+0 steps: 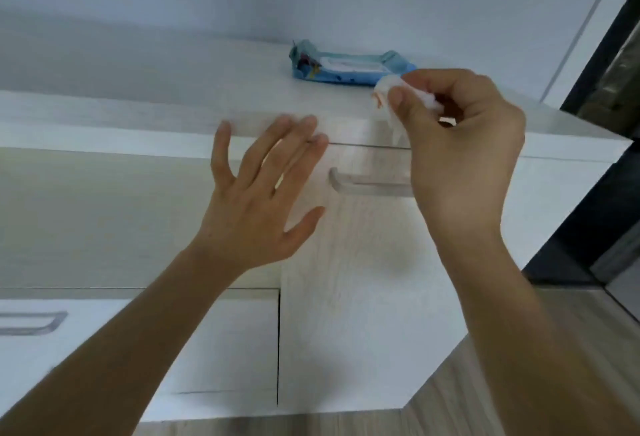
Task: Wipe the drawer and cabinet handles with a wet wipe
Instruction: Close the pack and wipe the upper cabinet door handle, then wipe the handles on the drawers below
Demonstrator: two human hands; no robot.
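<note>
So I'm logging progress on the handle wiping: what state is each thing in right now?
left hand: open, fingers spread, holding nothing
right hand: pinching a crumpled wet wipe
wipes pack: lying flat on the cabinet top, flap looks closed
drawer: closed
drawer handle: not touched, partly hidden by the right hand
lower left handle: untouched

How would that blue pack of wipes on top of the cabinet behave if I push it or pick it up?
The blue wipes pack looks like a soft film pouch with crimped ends, so it would probably flex or sag when lifted. It lies flat on the cabinet top, so it should slide, not roll or tip. It looks rather flat, so probably light.
</note>
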